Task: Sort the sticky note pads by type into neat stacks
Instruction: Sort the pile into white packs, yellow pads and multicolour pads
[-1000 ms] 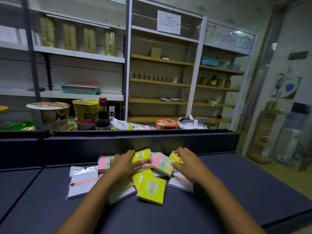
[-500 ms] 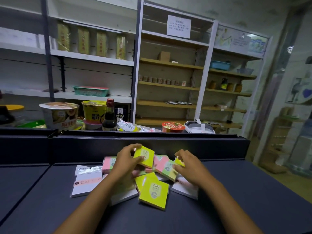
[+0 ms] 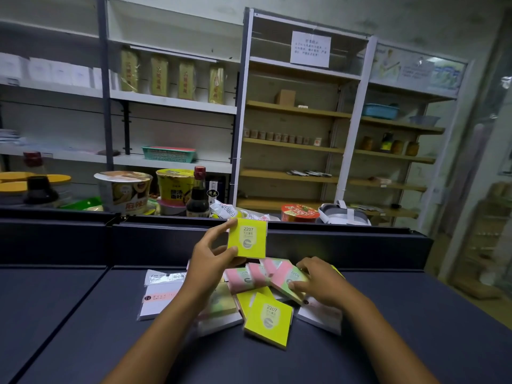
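Observation:
My left hand (image 3: 212, 254) holds a yellow sticky note pad marked 2207 (image 3: 247, 238) upright above the pile, thumb and fingers pinching its left edge. My right hand (image 3: 318, 279) grips a pink-and-green pad marked 2209 (image 3: 288, 278) that lies on the heap. A second yellow 2207 pad (image 3: 268, 320) lies at the front of the pile. Pink pads (image 3: 243, 278) sit in the middle. White wrapped pads (image 3: 162, 295) lie at the left, and another white pad (image 3: 321, 317) lies under my right forearm.
The pads lie on a dark blue counter (image 3: 415, 342) with a raised back wall (image 3: 166, 239). Behind it stand noodle cups (image 3: 124, 189), a soy sauce bottle (image 3: 198, 195) and a red bowl (image 3: 300, 213). Shelving fills the background.
My left hand has lifted the yellow 2207 pad up off the pile and turned it upright. My right hand stays on the pink-and-green pad. The camera moved closer.

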